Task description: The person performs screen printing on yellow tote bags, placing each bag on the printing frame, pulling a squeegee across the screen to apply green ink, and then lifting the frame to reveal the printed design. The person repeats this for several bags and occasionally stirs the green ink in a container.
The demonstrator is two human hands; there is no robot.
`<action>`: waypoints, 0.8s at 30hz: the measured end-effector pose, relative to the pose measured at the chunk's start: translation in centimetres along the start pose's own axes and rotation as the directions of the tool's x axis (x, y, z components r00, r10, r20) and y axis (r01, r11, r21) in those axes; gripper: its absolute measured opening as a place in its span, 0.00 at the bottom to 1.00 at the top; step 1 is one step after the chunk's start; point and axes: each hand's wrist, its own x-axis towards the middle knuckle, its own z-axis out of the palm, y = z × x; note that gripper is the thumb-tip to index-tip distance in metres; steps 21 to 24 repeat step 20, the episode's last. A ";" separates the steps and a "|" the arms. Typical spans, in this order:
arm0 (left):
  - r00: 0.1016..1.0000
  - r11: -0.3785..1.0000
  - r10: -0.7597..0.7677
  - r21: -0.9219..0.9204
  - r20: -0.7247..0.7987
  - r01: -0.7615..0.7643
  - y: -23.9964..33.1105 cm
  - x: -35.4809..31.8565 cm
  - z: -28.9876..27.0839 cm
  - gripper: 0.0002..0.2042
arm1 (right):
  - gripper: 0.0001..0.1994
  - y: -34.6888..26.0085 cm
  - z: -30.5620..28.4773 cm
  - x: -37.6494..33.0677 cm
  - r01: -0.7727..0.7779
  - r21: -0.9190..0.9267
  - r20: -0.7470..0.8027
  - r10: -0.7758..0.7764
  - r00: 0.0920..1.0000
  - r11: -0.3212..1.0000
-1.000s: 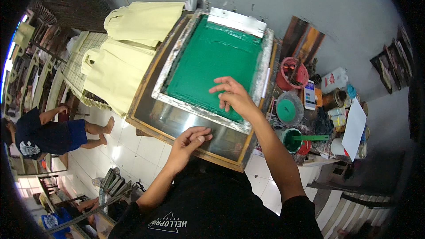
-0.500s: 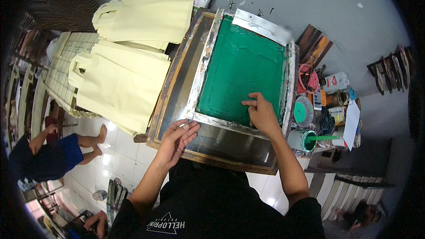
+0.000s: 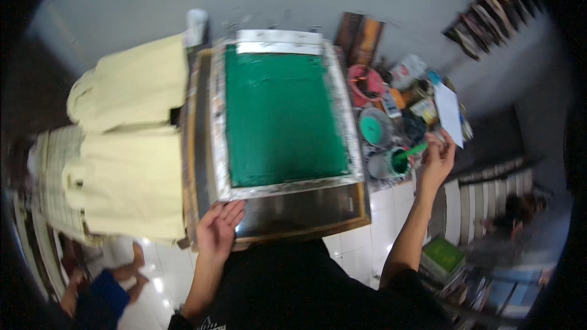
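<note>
A screen printing frame (image 3: 221,128), its mesh coated with green ink (image 3: 281,119), lies on a dark glass-topped table (image 3: 299,212) with a wooden rim. At the frame's near left corner is my left hand (image 3: 215,231), open, palm partly up and fingers loosely bent; whether it touches the frame I cannot tell. To the right, my right hand (image 3: 439,157) has its fingers closed at the upper end of a green ink-covered stick (image 3: 414,150). The stick's lower end stands in a jar of green ink (image 3: 380,166). Motion blurs the fingertips. A white squeegee (image 3: 279,43) rests across the frame's far end.
Cream cloth bags (image 3: 131,177) lie in two stacks on the left. Crowding the right side are a pink container (image 3: 365,85), a round tub with green ink (image 3: 371,129), a phone (image 3: 390,105) and bottles. Another person's legs (image 3: 131,272) show at lower left.
My right hand has left the space above the inked screen and reached the stick in the jar. My left hand stays by the frame corner. The whole view has turned to the right.
</note>
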 end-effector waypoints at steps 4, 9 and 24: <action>0.997 0.997 0.051 0.054 -0.051 -0.048 -0.9 -0.2 0.9 0.12 | 0.18 7.7 -11.5 8.3 -0.068 -0.027 -0.402 0.051 0.914 0.997; 0.982 0.978 0.114 0.191 -0.153 -0.084 -1.7 -0.2 1.7 0.14 | 0.15 24.4 -16.7 12.0 -0.400 -0.274 -0.023 0.410 0.912 0.875; 0.882 0.975 0.180 0.198 -0.435 -0.101 -8.9 -1.6 9.2 0.26 | 0.23 51.2 -15.0 22.1 0.293 -0.866 0.416 0.258 0.872 0.404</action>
